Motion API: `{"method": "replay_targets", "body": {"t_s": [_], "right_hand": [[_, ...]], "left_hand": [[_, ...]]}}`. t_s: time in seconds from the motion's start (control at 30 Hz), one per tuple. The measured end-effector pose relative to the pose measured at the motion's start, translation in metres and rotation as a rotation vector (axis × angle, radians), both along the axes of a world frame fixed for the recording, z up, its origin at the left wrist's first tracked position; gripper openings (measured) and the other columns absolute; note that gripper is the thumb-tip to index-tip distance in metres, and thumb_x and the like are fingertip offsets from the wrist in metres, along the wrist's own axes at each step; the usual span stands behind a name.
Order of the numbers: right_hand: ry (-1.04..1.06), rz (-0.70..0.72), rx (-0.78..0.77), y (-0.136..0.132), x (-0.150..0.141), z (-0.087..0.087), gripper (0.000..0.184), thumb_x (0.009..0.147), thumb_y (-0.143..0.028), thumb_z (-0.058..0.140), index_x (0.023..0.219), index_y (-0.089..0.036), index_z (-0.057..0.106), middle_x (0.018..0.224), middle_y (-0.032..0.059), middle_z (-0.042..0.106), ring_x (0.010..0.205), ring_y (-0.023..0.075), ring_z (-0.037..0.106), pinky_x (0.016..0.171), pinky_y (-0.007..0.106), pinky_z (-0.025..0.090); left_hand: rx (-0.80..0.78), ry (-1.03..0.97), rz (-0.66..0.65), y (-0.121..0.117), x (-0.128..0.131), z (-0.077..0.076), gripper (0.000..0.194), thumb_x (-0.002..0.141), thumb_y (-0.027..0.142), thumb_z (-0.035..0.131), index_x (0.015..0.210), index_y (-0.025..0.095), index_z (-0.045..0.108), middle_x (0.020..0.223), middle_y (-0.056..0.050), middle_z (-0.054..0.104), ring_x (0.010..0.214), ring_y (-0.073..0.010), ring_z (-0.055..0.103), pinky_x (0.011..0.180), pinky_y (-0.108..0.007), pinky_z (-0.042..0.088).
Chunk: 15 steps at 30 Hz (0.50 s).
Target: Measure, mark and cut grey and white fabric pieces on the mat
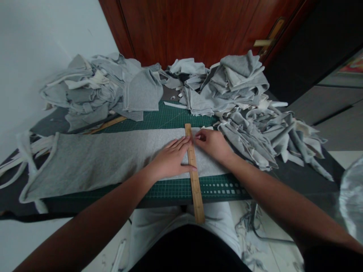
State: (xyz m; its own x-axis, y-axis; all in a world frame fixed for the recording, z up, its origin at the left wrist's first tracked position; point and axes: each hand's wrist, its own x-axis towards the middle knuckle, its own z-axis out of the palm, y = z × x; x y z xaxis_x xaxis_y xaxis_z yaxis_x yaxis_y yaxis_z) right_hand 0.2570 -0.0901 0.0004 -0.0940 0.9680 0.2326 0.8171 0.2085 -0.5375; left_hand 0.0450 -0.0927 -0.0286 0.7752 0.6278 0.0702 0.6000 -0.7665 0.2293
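Note:
A long strip of grey fabric (113, 155) lies across the green cutting mat (170, 190). Over the strip, a wooden ruler (195, 189) is set crosswise, its near end jutting past the table edge. My left hand (171, 160) presses down with outstretched fingers, fingertips and thumb on the ruler and the palm on the fabric. Just right of the ruler, near the fabric's far edge, my right hand (212, 145) is closed in a pinch. A small pale bit shows at its fingertips, too small to name.
Heaps of grey fabric pieces stand at the back left (107, 87), back right (238, 75) and right (263, 132). Another wooden stick (109, 124) lies partly under the strip. Behind the table is a brown door (184, 30); a white wall (51, 45) borders the left.

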Motion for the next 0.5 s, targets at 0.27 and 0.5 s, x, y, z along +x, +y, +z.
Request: {"method": "replay_targets", "body": {"t_s": [0.27,0.5], "right_hand": [[0.026,0.092,-0.079,-0.005,-0.005,-0.006,0.016,0.092,-0.024,0.067,0.103,-0.018,0.078,0.095,0.0077,0.079,0.085,0.0206,0.073,0.079,0.031,0.053],[0.114,0.175,-0.083,-0.002,0.006,-0.012,0.021,0.091,-0.019,0.070,0.110,-0.022,0.079,0.112,0.0070,0.079,0.103,0.0221,0.074,0.096,0.036,0.054]], "left_hand": [[-0.006,0.006,0.005,-0.001,0.000,0.001,0.102,0.088,0.076,0.055,0.159,0.008,0.027,0.167,-0.019,0.027,0.157,-0.0297,0.023,0.128,-0.042,0.019],[-0.004,0.023,-0.003,0.000,0.000,0.001,0.103,0.087,0.077,0.056,0.159,0.009,0.027,0.168,-0.018,0.025,0.157,-0.0290,0.022,0.129,-0.042,0.018]]}}
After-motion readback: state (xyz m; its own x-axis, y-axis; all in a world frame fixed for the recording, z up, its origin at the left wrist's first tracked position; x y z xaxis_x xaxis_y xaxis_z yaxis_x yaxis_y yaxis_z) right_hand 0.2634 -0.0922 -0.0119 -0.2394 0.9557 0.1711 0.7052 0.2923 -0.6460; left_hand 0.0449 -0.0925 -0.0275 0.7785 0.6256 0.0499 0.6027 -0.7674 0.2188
